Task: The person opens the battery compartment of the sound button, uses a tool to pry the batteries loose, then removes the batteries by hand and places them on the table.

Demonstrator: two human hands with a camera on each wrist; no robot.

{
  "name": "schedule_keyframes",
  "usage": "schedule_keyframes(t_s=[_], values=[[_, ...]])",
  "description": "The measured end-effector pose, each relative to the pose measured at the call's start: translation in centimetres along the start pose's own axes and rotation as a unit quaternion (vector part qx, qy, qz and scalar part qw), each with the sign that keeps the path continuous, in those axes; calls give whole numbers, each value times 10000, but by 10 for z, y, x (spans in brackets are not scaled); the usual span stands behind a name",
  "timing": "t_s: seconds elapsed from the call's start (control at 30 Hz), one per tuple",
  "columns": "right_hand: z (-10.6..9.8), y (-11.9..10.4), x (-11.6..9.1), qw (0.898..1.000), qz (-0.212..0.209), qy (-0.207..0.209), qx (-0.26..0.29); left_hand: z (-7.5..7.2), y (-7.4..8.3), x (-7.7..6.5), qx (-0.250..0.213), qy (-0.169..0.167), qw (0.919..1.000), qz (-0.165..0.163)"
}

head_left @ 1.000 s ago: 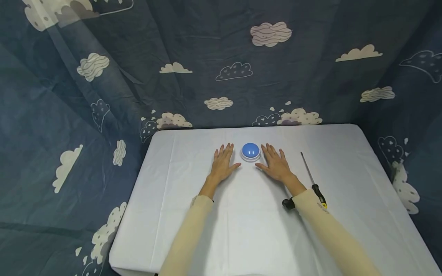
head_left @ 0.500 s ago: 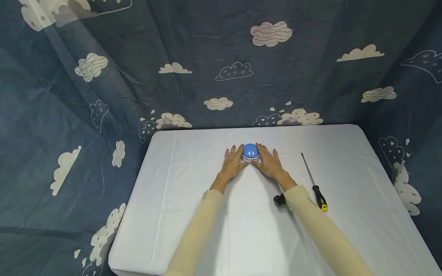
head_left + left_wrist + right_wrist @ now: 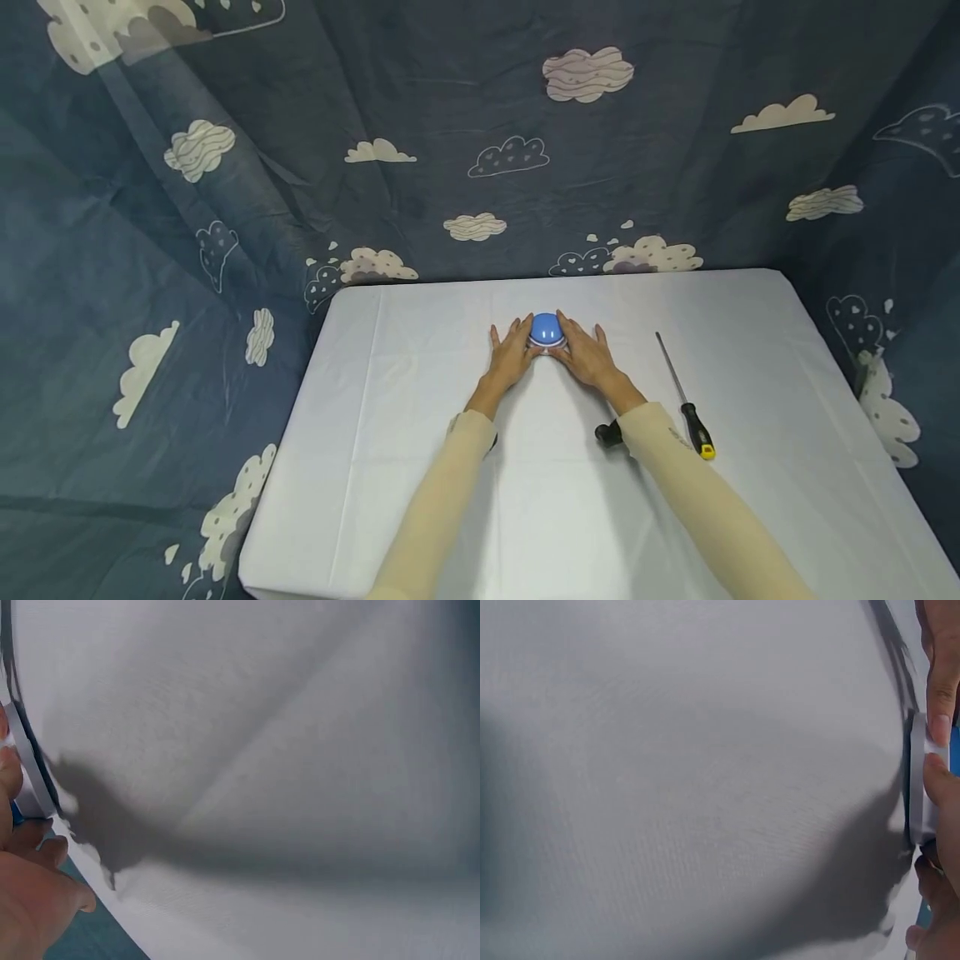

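A round push button with a blue dome (image 3: 546, 328) and a white base (image 3: 919, 780) rests on the table near its far edge. My left hand (image 3: 512, 358) holds its left side, thumb at the near edge and fingers along the flank. From the other side my right hand (image 3: 590, 357) grips it the same way. Both thumbs meet close together at the front of the base. In the left wrist view, fingers of the left hand (image 3: 34, 907) wrap round the white rim. Fingers and thumbs hide part of the base.
A screwdriver (image 3: 697, 429) with a black and yellow handle lies right of my right forearm. A black knob-ended piece (image 3: 608, 433) juts out beside the right cuff. White cloth covers the table (image 3: 420, 375); a dark cloud-print curtain (image 3: 450, 100) hangs behind and at both sides.
Both hands have moved inward from either side of the push button, the left one to the right, and now grip it. The button has barely shifted.
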State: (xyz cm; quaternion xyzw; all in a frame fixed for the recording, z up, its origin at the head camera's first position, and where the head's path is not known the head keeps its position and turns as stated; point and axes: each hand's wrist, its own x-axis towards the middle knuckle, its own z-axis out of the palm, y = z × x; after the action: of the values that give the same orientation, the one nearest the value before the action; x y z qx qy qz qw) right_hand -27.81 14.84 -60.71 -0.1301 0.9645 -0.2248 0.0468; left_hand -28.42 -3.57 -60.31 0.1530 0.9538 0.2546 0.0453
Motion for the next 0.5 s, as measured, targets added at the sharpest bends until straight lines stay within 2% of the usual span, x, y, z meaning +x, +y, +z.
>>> schedule_keyframes(t_s=[0.2, 0.33, 0.5], values=[[-7, -4, -4, 9997, -123, -112, 159, -6, -1, -6, -244, 169, 9995, 80], [-13, -7, -5, 9986, -289, -34, 448, -11, -2, -7, -404, 411, 9980, 243], [-13, -9, -7, 9973, -462, 159, 552, -15, -2, -9, -771, 482, 9954, 294]])
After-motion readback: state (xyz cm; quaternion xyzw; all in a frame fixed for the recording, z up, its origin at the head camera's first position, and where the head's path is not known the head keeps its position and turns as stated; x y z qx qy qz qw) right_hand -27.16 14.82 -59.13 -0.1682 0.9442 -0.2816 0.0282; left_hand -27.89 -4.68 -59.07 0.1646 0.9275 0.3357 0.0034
